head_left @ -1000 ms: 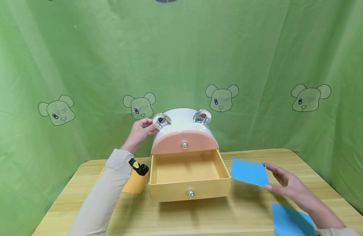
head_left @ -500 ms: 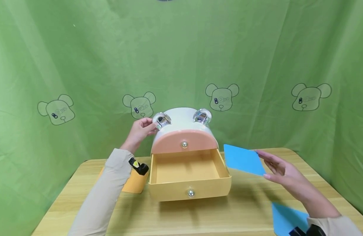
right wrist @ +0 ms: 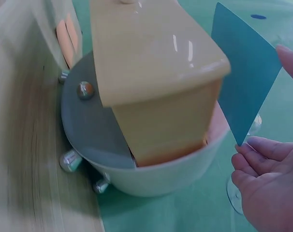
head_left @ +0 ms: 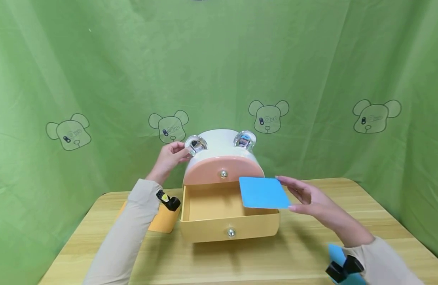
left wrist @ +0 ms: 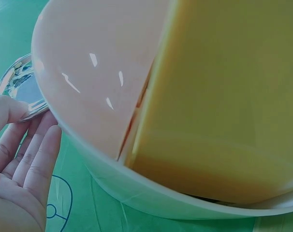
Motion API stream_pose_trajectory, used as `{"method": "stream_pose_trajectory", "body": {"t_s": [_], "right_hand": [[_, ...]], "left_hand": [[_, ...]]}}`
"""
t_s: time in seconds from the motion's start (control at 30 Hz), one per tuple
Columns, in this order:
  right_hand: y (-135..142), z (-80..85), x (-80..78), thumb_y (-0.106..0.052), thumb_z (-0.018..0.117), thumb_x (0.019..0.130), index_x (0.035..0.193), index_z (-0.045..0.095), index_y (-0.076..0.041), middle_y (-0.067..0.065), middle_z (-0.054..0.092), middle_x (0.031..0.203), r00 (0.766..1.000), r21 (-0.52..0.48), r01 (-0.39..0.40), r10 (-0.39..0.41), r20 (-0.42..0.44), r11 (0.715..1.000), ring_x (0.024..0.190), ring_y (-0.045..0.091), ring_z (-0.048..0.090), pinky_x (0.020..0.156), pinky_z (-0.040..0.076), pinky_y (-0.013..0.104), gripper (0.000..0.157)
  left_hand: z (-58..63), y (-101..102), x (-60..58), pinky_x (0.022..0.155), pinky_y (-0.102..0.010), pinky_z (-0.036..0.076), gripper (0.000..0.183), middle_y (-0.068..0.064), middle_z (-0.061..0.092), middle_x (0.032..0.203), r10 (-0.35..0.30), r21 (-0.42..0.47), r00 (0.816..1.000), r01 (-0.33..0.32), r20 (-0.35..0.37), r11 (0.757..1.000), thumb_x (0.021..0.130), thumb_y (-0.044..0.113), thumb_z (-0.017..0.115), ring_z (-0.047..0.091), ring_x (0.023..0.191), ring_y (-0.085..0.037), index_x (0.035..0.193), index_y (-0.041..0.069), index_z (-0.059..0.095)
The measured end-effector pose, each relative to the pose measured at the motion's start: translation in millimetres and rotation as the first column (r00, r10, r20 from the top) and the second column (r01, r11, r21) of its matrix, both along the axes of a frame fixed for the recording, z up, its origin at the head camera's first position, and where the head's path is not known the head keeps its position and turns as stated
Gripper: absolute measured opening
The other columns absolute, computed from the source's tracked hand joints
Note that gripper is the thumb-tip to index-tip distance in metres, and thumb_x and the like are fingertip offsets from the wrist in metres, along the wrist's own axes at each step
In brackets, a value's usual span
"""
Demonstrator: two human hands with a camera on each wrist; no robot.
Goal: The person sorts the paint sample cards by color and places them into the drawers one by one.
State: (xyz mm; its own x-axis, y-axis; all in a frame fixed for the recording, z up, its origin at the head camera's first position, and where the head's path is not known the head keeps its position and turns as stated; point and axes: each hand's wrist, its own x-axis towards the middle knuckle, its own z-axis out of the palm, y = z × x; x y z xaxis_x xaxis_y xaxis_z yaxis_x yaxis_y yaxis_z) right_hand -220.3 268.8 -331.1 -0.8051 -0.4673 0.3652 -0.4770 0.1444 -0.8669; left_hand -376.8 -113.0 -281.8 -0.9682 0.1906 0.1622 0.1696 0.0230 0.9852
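A small rounded drawer cabinet with a white shell stands on the table, its yellow drawer pulled out below a closed pink drawer. My left hand pinches the silver ear on the cabinet's left side, thumb in front and fingers behind. A square blue card hangs over the right part of the yellow drawer. My right hand holds this card at its right side, thumb on the near corner and fingertips on the far one. In the right wrist view the card is beside the drawer, apart from it.
Another blue card lies at the table's front right, partly hidden by my right wrist. Orange card lies left of the cabinet, partly behind my left forearm. The wooden table backs onto a green curtain.
My right hand has carried the blue card leftward, from beside the cabinet to over the right part of the yellow drawer. My left hand has stayed on the silver ear.
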Motion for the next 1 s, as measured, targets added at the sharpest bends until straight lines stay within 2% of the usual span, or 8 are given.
{"method": "stream_pose_trajectory", "body": {"t_s": [0.27,0.4,0.53,0.67,0.73,0.87,0.93,1.0], "right_hand": [[-18.0,-3.2,-10.4,-0.001,0.06,0.086,0.143,0.027,0.005,0.026,0.023,0.149,0.999,0.039,0.013,-0.014,0.035,0.999,0.13,-0.008,0.03,0.105,0.025,0.005,0.066],[-23.5,-7.1,-13.4,-0.002,0.063,0.085,0.143,0.028,0.006,0.028,0.023,0.149,0.999,0.032,0.019,-0.021,0.042,0.999,0.13,-0.007,0.03,0.105,0.025,0.005,0.068],[-27.7,-10.1,-15.4,-0.002,0.064,0.085,0.142,0.028,0.007,0.027,0.024,0.149,0.999,0.032,0.021,-0.023,0.038,0.999,0.132,-0.004,0.03,0.106,0.025,0.006,0.068],[-29.6,-11.9,-16.0,-0.002,0.065,0.085,0.143,0.028,0.007,0.027,0.023,0.15,0.999,0.045,0.036,-0.037,0.022,0.998,0.135,0.002,0.027,0.106,0.024,0.005,0.07],[-30.1,-12.3,-16.0,-0.003,0.065,0.084,0.143,0.027,0.006,0.026,0.023,0.15,0.999,0.058,0.044,-0.045,0.018,0.997,0.138,0.01,0.025,0.105,0.024,0.005,0.071],[-28.8,-12.6,-14.7,-0.003,0.065,0.084,0.143,0.026,0.006,0.025,0.023,0.151,0.998,0.076,0.063,-0.065,0.027,0.995,0.139,0.034,0.018,0.104,0.024,0.004,0.071],[-26.2,-12.7,-12.9,-0.003,0.065,0.085,0.144,0.027,0.005,0.024,0.023,0.151,0.996,0.083,0.077,-0.081,0.037,0.994,0.139,0.032,0.019,0.103,0.024,0.004,0.071],[-21.3,-13.3,-10.1,-0.002,0.064,0.085,0.144,0.027,0.004,0.023,0.024,0.151,0.996,0.078,0.082,-0.086,0.039,0.994,0.139,0.019,0.024,0.103,0.024,0.004,0.07]], "left_hand": [[0.7,1.0,0.0,0.085,-0.028,0.056,0.017,0.001,0.067,0.087,-0.005,0.0,1.0,0.005,0.001,1.0,0.088,0.001,0.059,0.065,0.081,-0.013,0.106,-0.001,0.058],[1.0,1.3,1.3,0.086,-0.028,0.055,0.019,0.0,0.067,0.089,-0.007,-0.006,1.0,0.007,-0.003,1.0,0.089,0.001,0.058,0.065,0.086,-0.018,0.107,-0.002,0.057],[-0.1,0.7,1.1,0.086,-0.028,0.055,0.017,-0.002,0.067,0.091,-0.005,-0.007,1.0,0.005,-0.003,1.0,0.089,0.002,0.058,0.063,0.097,-0.029,0.105,0.0,0.058],[-0.7,0.3,0.2,0.086,-0.029,0.055,0.016,-0.002,0.067,0.092,-0.01,-0.006,1.0,0.01,-0.004,1.0,0.089,0.002,0.058,0.061,0.102,-0.034,0.105,0.0,0.058],[-0.7,0.2,-0.1,0.086,-0.028,0.055,0.016,-0.003,0.067,0.091,-0.009,-0.003,1.0,0.009,-0.003,1.0,0.089,0.002,0.059,0.062,0.1,-0.032,0.105,0.0,0.058],[-0.7,0.2,0.0,0.083,-0.025,0.056,0.016,-0.002,0.067,0.09,-0.004,0.003,1.0,0.004,-0.002,1.0,0.088,0.002,0.059,0.065,0.087,-0.019,0.104,0.0,0.058],[-0.9,0.3,0.1,0.081,-0.024,0.056,0.016,-0.002,0.066,0.09,-0.003,0.004,1.0,0.003,-0.001,1.0,0.088,0.001,0.059,0.065,0.082,-0.014,0.105,0.0,0.058],[-1.2,0.7,0.3,0.081,-0.024,0.056,0.016,-0.002,0.066,0.09,-0.006,0.005,1.0,0.006,-0.001,1.0,0.088,0.001,0.059,0.065,0.079,-0.011,0.105,0.0,0.057]]}}
